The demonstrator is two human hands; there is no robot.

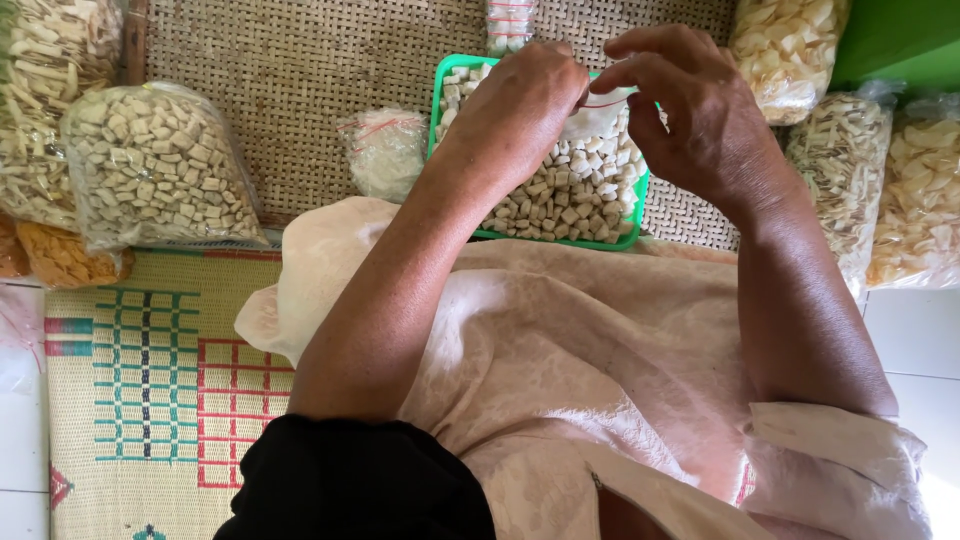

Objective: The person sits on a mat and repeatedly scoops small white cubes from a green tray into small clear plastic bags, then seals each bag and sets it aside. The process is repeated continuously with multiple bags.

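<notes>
My left hand (520,105) and my right hand (690,100) meet above a green tray (640,200) heaped with small pale cubes. Both pinch the neck of a clear plastic bag (600,130) of the same cubes, with a thin red band (605,100) stretched between the fingers. The bag rests on the tray's contents, partly hidden by my hands. A pink cloth (560,350) covers my lap below the tray.
A big clear bag of pale cubes (155,165) lies at the left, with more snack bags (45,110) behind it. A small tied bag (385,150) sits left of the tray. Bags of chips (880,170) stand at the right. Woven mats (300,60) lie underneath.
</notes>
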